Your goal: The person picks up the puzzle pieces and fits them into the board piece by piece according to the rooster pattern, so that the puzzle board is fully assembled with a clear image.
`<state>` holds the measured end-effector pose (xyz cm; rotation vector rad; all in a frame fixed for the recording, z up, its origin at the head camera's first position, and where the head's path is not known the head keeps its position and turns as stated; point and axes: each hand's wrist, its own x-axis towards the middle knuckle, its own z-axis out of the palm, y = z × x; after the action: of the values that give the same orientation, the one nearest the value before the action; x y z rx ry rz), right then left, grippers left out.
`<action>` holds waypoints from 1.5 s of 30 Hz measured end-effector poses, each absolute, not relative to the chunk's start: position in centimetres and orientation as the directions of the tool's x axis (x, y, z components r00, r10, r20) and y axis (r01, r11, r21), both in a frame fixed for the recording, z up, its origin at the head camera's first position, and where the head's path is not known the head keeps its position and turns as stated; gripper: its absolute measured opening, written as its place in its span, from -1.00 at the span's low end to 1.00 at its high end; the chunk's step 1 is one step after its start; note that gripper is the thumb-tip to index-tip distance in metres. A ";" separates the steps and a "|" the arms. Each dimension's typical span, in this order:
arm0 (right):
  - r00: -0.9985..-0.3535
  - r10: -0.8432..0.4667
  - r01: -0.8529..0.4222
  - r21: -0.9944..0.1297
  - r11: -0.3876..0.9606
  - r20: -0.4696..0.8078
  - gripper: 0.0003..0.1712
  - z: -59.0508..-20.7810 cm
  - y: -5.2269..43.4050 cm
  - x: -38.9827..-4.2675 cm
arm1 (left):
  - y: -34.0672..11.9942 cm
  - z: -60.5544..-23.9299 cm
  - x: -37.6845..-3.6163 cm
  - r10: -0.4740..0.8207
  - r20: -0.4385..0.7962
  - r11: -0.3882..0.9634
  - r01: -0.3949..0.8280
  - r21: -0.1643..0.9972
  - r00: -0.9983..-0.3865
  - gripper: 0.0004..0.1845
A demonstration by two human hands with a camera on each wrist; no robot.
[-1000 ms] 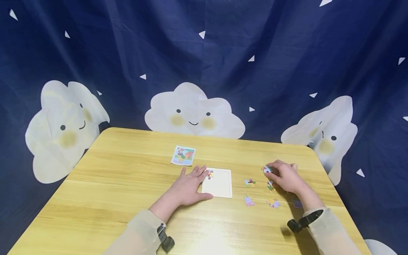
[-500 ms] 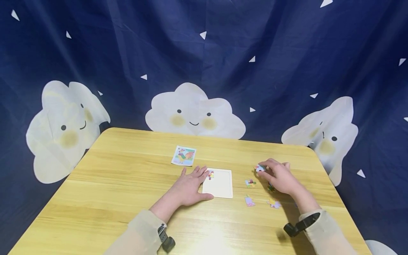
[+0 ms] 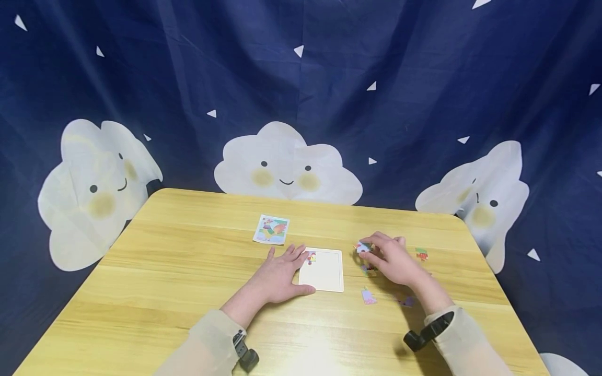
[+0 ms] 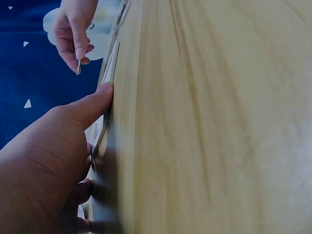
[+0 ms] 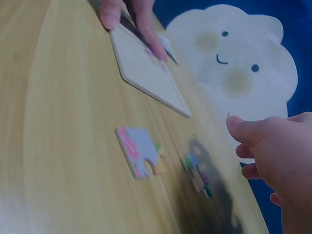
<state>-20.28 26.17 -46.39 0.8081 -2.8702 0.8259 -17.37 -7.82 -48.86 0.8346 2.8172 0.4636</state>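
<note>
With the left hand (image 3: 278,275) lying flat and loose on the tray (image 3: 324,277), the right hand (image 3: 392,261) pinches a piece (image 3: 362,247) only by its edge, so the piece could slip or snag the tray's rim.

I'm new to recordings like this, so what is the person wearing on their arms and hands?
Both hands are bare: the left hand and the right hand wear no gloves or rings that show. Each arm has a loose, pale beige sleeve. At each wrist sits a small black strapped device.
</note>
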 end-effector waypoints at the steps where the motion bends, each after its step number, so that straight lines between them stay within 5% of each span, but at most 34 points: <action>1: -0.860 -0.478 -0.499 -0.488 0.716 0.178 -0.61 -46.4 25.9 -20.3 | -7.8 -48.8 -17.4 0.553 -0.071 0.796 0.502 0.339 -0.830 0.05; 45: -0.820 -0.537 -0.565 -0.436 0.701 0.199 -0.62 -49.3 17.4 -20.9 | -7.9 -49.0 -17.5 0.549 -0.080 0.801 0.497 0.334 -0.832 0.07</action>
<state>-20.88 17.36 -49.33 0.9219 -2.8445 0.7590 -17.48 -7.89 -48.98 0.8243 2.8154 0.4511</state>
